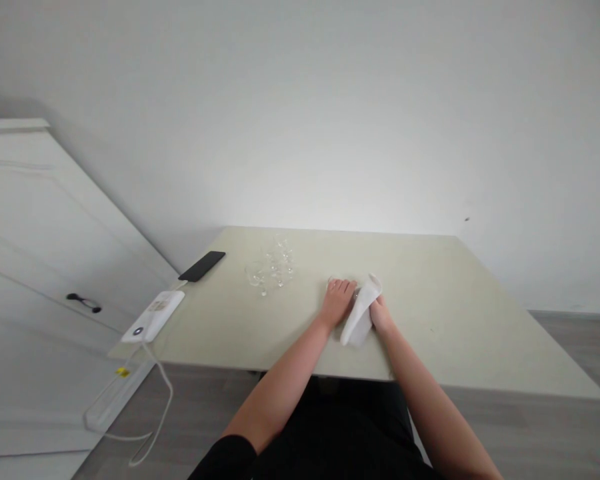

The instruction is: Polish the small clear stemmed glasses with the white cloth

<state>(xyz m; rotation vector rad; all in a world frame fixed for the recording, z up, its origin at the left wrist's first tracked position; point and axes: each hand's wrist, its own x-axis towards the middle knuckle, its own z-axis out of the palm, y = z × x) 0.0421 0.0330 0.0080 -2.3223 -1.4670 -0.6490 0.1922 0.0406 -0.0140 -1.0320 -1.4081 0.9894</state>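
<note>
My left hand (338, 298) is closed around a clear glass (329, 281). Only a bit of its rim and part near the stem show past the fingers. A thin white cloth (363, 308) hangs from my right hand (379, 313), whose fingers are mostly hidden behind it. The cloth meets the glass between the two hands, low over the table's near side. To the left of my hands, several small clear stemmed glasses (275, 263) stand close together, their outlines faint against the tabletop.
The pale table (445, 320) reaches back to a white wall. At its left edge lie a black phone (202, 266) and a white power strip (154, 316), its cable (167, 393) looping down beside a white cabinet (40, 267).
</note>
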